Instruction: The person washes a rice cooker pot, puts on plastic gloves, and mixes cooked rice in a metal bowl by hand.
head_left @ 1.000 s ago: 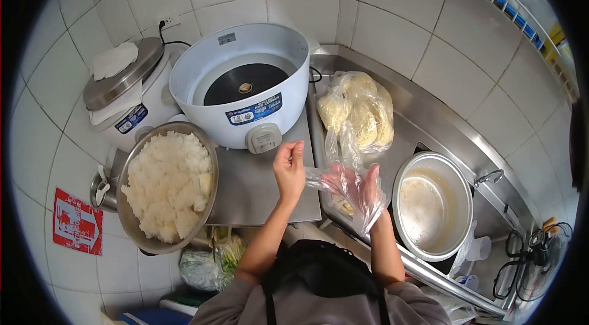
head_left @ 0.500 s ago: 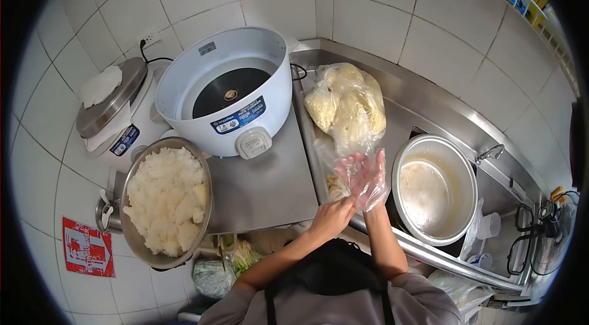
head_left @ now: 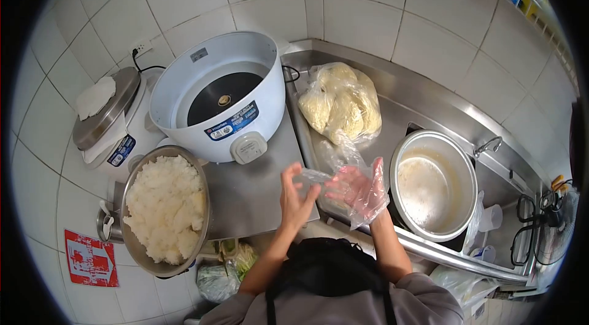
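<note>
My right hand (head_left: 361, 191) wears a loose, clear plastic glove that bunches at the wrist. Its palm faces up, fingers stretched toward the left and thumb raised. My left hand (head_left: 296, 199) is bare and held beside those fingertips, its thumb and fingers apart. Thin clear plastic spans the space between the two hands; whether the left fingers grip it, I cannot make out. Just beyond the hands, a clear bag of pale yellow noodle-like food (head_left: 340, 104) lies on the steel sink counter. To the right of the gloved hand stands a deep metal pot (head_left: 399, 168) with cloudy residue inside.
An open rice cooker body (head_left: 270, 104) stands on the steel table (head_left: 245, 211). Left of it are a lidded rice cooker (head_left: 101, 162) and a metal bowl (head_left: 205, 202) heaped with white rice (head_left: 165, 208). A faucet (head_left: 489, 146), plastic cups (head_left: 489, 217) and a fan (head_left: 555, 233) are at the right.
My left hand has left the glove's cuff at the right wrist and moved left and up beside the gloved fingertips, its fingers spreading. The gloved hand has turned slightly leftward.
</note>
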Tool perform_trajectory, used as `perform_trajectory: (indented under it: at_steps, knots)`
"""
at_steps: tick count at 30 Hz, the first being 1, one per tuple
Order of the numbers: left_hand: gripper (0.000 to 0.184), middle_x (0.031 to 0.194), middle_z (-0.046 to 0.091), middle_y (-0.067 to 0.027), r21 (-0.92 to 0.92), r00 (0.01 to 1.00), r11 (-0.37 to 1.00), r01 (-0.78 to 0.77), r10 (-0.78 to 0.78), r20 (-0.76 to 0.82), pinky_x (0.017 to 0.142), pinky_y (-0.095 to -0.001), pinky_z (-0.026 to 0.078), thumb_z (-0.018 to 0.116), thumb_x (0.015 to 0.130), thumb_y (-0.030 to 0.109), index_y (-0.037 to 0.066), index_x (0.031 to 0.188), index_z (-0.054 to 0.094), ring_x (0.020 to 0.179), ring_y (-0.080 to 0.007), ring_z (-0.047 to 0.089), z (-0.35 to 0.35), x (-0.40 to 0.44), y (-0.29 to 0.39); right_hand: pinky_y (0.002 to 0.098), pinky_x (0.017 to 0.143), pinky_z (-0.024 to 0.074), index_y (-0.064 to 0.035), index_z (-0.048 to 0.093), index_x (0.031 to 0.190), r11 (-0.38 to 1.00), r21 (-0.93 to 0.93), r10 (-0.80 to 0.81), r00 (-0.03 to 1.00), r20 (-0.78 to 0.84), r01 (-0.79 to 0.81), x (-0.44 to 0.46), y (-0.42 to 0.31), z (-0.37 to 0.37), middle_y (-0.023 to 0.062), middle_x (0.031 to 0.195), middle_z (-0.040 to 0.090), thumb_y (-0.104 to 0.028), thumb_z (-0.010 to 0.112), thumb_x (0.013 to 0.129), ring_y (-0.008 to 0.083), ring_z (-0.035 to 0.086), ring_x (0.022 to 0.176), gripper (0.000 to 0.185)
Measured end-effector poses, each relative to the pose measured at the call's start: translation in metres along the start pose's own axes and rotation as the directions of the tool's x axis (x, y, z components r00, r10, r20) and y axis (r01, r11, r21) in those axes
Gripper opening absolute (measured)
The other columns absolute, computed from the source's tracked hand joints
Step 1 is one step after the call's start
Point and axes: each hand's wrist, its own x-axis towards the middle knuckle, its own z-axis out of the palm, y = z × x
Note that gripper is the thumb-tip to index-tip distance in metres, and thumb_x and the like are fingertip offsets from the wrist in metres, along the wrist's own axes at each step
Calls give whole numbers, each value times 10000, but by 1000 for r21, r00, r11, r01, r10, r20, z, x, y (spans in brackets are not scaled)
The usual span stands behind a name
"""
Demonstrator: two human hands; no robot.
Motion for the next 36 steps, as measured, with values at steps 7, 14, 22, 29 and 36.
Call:
perform_trajectory:
  at_steps: [7,14,22,29,36]
  knots:
    - [301,465,336,24,8,972,975,221,-221,80,426,-240,286,628,810,219,-24,647,554,487,-52,316,11,22,-31,411,766,491,16,460,1041,982,-157,-145,957,-253,107,10,32,-13,185,989,563,-553,437,824,291,578,912,610]
    - [344,652,496,-25,416,946,880,-230,302,-116,507,-315,392,688,726,324,30,842,553,502,-149,485,3,15,-32,571,890,344,-217,364,1285,969,203,-153,987,59,138,4,33,-8,72,1334,320,-742,360,709,302,405,1133,779]
    - [180,783,541,-125,279,745,910,-307,48,665,615,-400,465,582,801,207,39,837,529,687,-304,566,21,-52,4,544,914,323,-294,256,1338,971,167,-197,969,150,171,24,26,-22,28,1384,207,-729,380,719,316,348,1161,767]
    - [154,712,510,-140,20,694,918,-395,284,661,565,-394,440,535,822,128,13,745,465,658,-312,544,40,-57,10,495,920,333,-288,222,1352,909,-101,-394,914,97,403,31,9,-9,61,1395,185,-544,441,823,321,323,1192,627]
    - [246,664,487,-125,-137,721,966,-221,256,644,533,-380,414,531,847,178,12,692,437,593,-305,514,52,-59,34,437,924,332,-142,188,1370,873,-300,-371,923,101,384,8,-12,-9,126,1363,270,-364,518,846,299,319,1206,658]
